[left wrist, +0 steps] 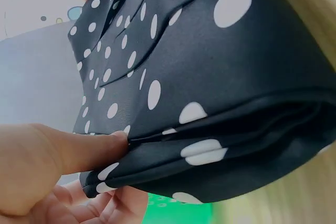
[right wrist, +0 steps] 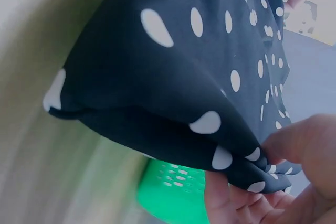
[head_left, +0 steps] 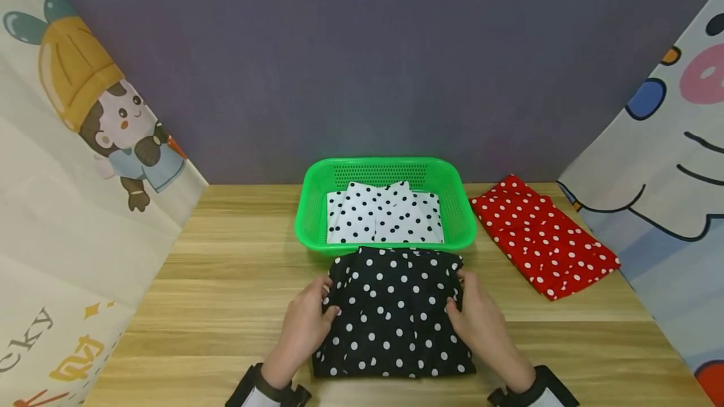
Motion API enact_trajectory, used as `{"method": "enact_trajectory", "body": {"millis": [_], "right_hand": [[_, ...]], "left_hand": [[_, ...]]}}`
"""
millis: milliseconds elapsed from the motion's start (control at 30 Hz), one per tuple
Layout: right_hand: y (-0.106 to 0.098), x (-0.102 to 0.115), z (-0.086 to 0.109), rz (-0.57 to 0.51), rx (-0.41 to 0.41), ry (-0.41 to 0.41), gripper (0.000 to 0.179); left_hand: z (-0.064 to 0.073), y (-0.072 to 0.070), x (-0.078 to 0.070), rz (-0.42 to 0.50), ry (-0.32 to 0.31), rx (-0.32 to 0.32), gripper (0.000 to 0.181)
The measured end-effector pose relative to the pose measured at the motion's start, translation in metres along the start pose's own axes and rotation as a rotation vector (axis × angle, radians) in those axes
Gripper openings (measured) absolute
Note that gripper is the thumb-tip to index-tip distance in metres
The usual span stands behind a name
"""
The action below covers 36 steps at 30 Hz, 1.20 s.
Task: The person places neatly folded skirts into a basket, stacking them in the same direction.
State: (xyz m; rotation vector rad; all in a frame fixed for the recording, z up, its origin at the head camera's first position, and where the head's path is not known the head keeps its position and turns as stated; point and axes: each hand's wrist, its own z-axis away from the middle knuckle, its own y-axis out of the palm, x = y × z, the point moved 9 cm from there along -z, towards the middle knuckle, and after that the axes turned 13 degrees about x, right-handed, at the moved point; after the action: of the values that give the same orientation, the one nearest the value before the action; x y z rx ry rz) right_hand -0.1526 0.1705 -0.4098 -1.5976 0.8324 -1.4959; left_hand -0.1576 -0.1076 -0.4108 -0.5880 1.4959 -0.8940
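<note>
A folded black cloth with white polka dots [head_left: 396,316] spans the space between both hands, in front of the green basket. My left hand [head_left: 308,316] pinches its left edge, thumb on top and fingers underneath, as the left wrist view shows at the thumb [left wrist: 94,148]. On the opposite side my right hand [head_left: 477,316] grips the right edge in the same way, with the thumb [right wrist: 294,142] over the folded layers. The cloth's far edge overlaps the basket's near rim in the head view. Its layers gape a little along the sides.
The green plastic basket [head_left: 305,225] stands at the back of the wooden table [head_left: 226,287], with a folded white cloth with black dots [head_left: 390,218] inside. To its right lies a folded red cloth with white dots [head_left: 545,237]. A dark wall [head_left: 373,61] rises behind.
</note>
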Motion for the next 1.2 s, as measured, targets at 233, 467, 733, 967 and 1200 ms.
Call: {"method": "enact_trajectory", "body": {"millis": [233, 467, 733, 967, 1200], "right_hand": [[-0.021, 0.01, 0.0, 0.013, -0.087, -0.074, 0.054], [-0.031, 0.014, -0.008, 0.015, -0.12, -0.114, 0.053], [-0.045, 0.019, -0.028, 0.016, -0.101, -0.137, 0.053], [-0.058, 0.021, -0.047, 0.001, -0.08, -0.154, 0.05], [-0.07, 0.023, -0.07, -0.008, -0.02, -0.132, 0.05]], "left_hand": [[0.003, -0.016, -0.013, -0.008, 0.052, -0.06, 0.041], [-0.006, -0.025, -0.02, -0.004, 0.078, -0.07, 0.04], [-0.023, -0.04, -0.032, -0.011, 0.112, -0.084, 0.04], [-0.041, -0.054, -0.041, -0.009, 0.118, -0.066, 0.04], [-0.065, -0.065, -0.045, 0.011, 0.103, -0.031, 0.04]]}}
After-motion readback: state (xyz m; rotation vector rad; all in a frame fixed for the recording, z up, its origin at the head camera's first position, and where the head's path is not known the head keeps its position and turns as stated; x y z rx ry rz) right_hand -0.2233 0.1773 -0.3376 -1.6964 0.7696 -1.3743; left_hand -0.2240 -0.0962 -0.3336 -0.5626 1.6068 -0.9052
